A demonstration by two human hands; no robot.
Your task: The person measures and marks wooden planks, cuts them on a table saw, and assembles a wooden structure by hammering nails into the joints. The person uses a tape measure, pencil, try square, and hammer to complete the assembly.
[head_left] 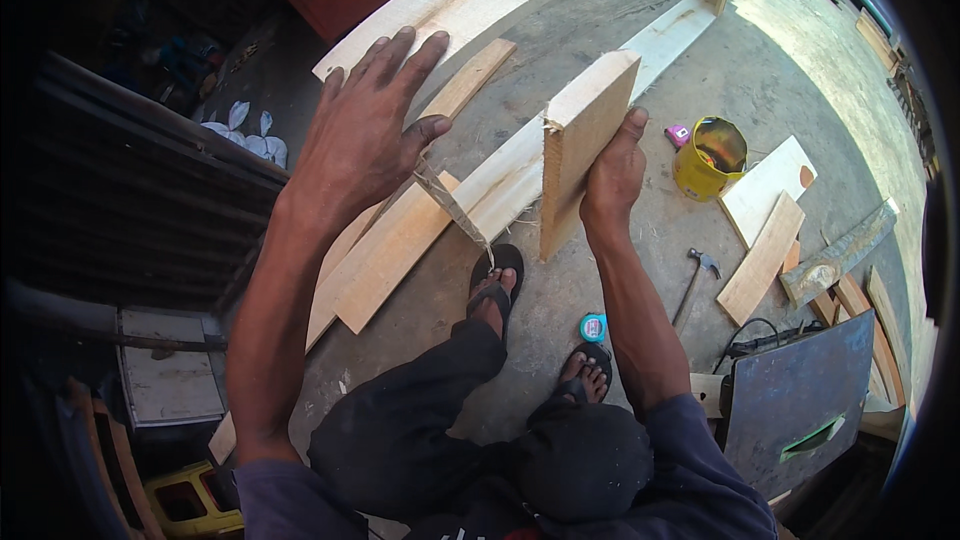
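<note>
Head view: right hand [610, 180] is on the right edge of an upright board [588, 140], thumb pointing up, grip closed on the wood, fingers hidden behind it. Forearm rises from below. Left hand [362, 135] is off to the board's left, back up, grip wide open with nothing in it, fingers spread forward, thumb out toward the board. Fingertips overlap a long pale board [470, 5]; contact, can't tell from here. White plank [510, 175] shows either side of the upright board. Yellow container [698, 178] right of it, hammer [691, 297] lower right.
</note>
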